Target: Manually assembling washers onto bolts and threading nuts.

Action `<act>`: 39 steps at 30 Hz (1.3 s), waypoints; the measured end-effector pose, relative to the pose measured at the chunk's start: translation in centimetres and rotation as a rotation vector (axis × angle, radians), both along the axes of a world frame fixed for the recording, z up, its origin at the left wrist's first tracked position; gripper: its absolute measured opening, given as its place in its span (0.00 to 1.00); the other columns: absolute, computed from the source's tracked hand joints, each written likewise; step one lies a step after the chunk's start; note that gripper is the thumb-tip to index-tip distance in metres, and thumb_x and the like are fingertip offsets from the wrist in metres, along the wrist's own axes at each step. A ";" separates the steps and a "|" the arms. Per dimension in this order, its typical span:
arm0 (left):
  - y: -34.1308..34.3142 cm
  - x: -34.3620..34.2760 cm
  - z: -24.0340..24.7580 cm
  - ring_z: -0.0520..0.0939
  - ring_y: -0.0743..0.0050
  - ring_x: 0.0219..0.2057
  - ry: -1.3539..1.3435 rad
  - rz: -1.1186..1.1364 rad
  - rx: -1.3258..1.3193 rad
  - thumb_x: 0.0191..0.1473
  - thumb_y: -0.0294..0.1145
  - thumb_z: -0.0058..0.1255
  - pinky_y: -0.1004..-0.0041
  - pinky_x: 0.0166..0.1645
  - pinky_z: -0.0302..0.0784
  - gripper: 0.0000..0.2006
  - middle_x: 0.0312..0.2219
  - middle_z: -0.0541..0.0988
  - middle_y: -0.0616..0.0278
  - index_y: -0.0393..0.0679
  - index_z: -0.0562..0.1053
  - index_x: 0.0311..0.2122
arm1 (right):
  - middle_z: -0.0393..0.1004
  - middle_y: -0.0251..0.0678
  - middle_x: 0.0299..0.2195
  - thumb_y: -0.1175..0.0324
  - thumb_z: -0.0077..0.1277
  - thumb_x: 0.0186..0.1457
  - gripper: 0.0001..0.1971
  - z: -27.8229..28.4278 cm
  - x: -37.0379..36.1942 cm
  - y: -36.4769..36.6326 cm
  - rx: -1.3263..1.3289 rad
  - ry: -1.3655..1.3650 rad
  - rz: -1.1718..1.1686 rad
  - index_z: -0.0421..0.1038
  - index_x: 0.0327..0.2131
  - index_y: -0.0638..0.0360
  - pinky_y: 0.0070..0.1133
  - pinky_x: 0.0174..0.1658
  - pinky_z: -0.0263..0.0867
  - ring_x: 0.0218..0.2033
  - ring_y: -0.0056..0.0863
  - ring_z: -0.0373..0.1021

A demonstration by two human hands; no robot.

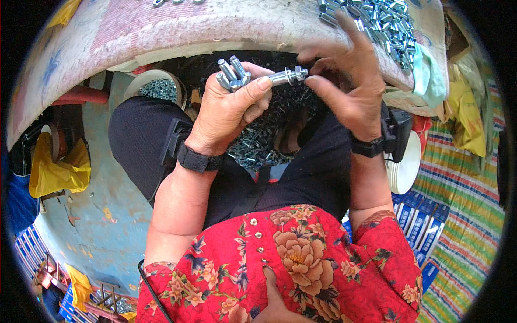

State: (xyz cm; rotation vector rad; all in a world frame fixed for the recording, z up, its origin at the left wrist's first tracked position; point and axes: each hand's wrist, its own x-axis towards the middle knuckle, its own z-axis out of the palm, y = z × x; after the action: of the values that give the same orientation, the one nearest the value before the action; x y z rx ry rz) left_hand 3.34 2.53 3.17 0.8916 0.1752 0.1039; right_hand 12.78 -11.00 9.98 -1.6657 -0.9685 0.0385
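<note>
My left hand (231, 105) is closed round several silver bolts (235, 71), their shanks sticking up above the thumb. Between thumb and fingers it also holds an expansion bolt (283, 77), pointing right, with a washer and a hex nut (299, 74) on its end. Just right of that nut is my right hand (344, 81), its thumb tip close to the nut and its fingers spread and smeared by motion. Whether the thumb touches the nut I cannot tell. Below both hands, a heap of bolts (253, 148) lies between my legs.
A padded cloth-covered table (215, 32) curves across the front, with a pile of metal sleeves (385, 27) at its right. A bucket of nuts (159, 90) stands left of my knee. At right are a white bucket (406, 161), blue-white boxes (425, 220) and a striped sheet (463, 215).
</note>
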 end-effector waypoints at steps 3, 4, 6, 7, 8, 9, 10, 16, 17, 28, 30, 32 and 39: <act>0.2 -0.2 -0.2 0.64 0.90 0.13 -0.030 -0.033 -0.008 0.49 0.31 0.51 0.87 0.16 0.55 0.08 0.16 0.70 0.70 0.38 0.71 0.33 | 0.74 0.38 0.30 0.82 0.50 0.45 0.32 -0.2 0.2 -1.4 -0.173 -0.021 0.047 0.49 0.54 0.63 0.12 0.32 0.64 0.29 0.17 0.69; 0.0 -0.2 -0.1 0.64 0.90 0.13 -0.012 -0.016 -0.012 0.49 0.31 0.51 0.87 0.16 0.55 0.08 0.16 0.70 0.70 0.38 0.71 0.33 | 0.74 0.39 0.30 0.81 0.50 0.45 0.33 -0.2 0.5 -1.8 -0.246 0.025 -0.066 0.49 0.55 0.64 0.13 0.33 0.64 0.30 0.18 0.69; 0.1 -0.2 -0.1 0.64 0.90 0.13 0.007 -0.001 -0.016 0.49 0.31 0.51 0.87 0.16 0.55 0.08 0.16 0.70 0.70 0.39 0.71 0.33 | 0.73 0.35 0.27 0.79 0.51 0.46 0.32 -0.8 1.3 -2.2 -0.132 0.057 -0.029 0.49 0.55 0.63 0.12 0.32 0.64 0.28 0.17 0.69; 0.2 -0.1 0.0 0.64 0.90 0.13 0.000 -0.010 -0.017 0.49 0.31 0.51 0.87 0.16 0.55 0.08 0.16 0.70 0.70 0.39 0.71 0.33 | 0.73 0.35 0.27 0.79 0.51 0.46 0.32 -0.8 1.0 -1.9 -0.133 0.060 -0.029 0.49 0.55 0.63 0.12 0.32 0.64 0.28 0.17 0.69; 0.2 0.0 -0.1 0.64 0.91 0.13 -0.006 -0.020 -0.018 0.49 0.31 0.51 0.88 0.16 0.55 0.07 0.16 0.70 0.70 0.39 0.72 0.32 | 0.72 0.34 0.26 0.79 0.51 0.46 0.31 -0.9 0.4 -1.3 -0.126 -0.018 0.016 0.50 0.54 0.63 0.12 0.31 0.63 0.26 0.16 0.67; 0.2 0.0 -0.2 0.64 0.91 0.13 -0.003 -0.020 -0.019 0.49 0.31 0.51 0.88 0.16 0.55 0.07 0.16 0.70 0.70 0.39 0.72 0.32 | 0.72 0.32 0.24 0.78 0.51 0.46 0.30 -1.0 0.0 -1.0 -0.118 -0.096 0.061 0.51 0.54 0.62 0.11 0.30 0.62 0.24 0.14 0.66; 0.3 -0.1 -0.3 0.64 0.91 0.13 0.010 -0.024 0.011 0.49 0.31 0.51 0.88 0.16 0.55 0.07 0.16 0.70 0.70 0.40 0.72 0.33 | 0.70 0.31 0.24 0.77 0.51 0.46 0.29 -1.1 0.0 -1.2 -0.139 -0.067 0.068 0.54 0.53 0.62 0.11 0.28 0.61 0.23 0.13 0.63; 0.1 -0.2 -0.1 0.63 0.91 0.12 0.082 -0.051 0.034 0.48 0.33 0.52 0.88 0.15 0.54 0.10 0.15 0.70 0.70 0.40 0.73 0.35 | 0.67 0.34 0.16 0.69 0.54 0.45 0.09 -2.3 0.6 -1.6 -0.297 -0.225 0.113 0.70 0.30 0.62 0.16 0.21 0.59 0.15 0.21 0.62; 0.1 -0.1 0.0 0.63 0.90 0.12 0.107 -0.060 -0.002 0.48 0.34 0.53 0.87 0.14 0.54 0.11 0.15 0.70 0.70 0.40 0.73 0.35 | 0.67 0.37 0.16 0.68 0.53 0.46 0.08 -2.6 0.4 -1.6 -0.313 -0.204 0.088 0.70 0.25 0.63 0.17 0.20 0.59 0.14 0.23 0.61; -0.4 0.9 0.5 0.62 0.87 0.10 0.108 0.019 -0.150 0.52 0.47 0.45 0.87 0.12 0.54 0.24 0.16 0.69 0.69 0.37 0.64 0.47 | 0.71 0.42 0.21 0.73 0.53 0.42 0.06 -4.2 -1.1 1.9 -0.264 0.111 0.099 0.71 0.27 0.64 0.21 0.26 0.64 0.22 0.30 0.70; -0.6 0.8 0.5 0.63 0.88 0.10 0.168 0.045 -0.106 0.52 0.47 0.45 0.87 0.11 0.54 0.20 0.17 0.68 0.71 0.39 0.68 0.39 | 0.70 0.43 0.20 0.71 0.50 0.42 0.06 -5.2 -1.3 2.2 -0.210 0.125 0.112 0.70 0.26 0.63 0.24 0.25 0.64 0.22 0.36 0.70; -0.4 0.2 -0.7 0.64 0.89 0.10 0.223 0.062 -0.082 0.51 0.48 0.46 0.88 0.11 0.53 0.16 0.17 0.68 0.71 0.43 0.69 0.30 | 0.70 0.45 0.20 0.65 0.50 0.41 0.09 -5.0 -1.1 2.3 -0.324 0.018 0.123 0.69 0.23 0.63 0.28 0.25 0.64 0.22 0.41 0.69; -0.6 0.6 -2.5 0.68 0.85 0.12 0.271 0.137 -0.258 0.51 0.44 0.48 0.86 0.12 0.58 0.13 0.17 0.70 0.69 0.44 0.68 0.27 | 0.68 0.41 0.16 0.69 0.53 0.39 0.08 -4.4 -1.3 2.2 -0.262 0.150 0.102 0.67 0.20 0.63 0.21 0.20 0.62 0.16 0.27 0.67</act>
State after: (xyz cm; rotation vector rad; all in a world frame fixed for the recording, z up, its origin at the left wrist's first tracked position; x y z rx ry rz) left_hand 3.91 1.88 0.67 0.6333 0.4920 0.0850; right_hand 11.51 -8.80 5.57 -1.8203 -0.9639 0.3678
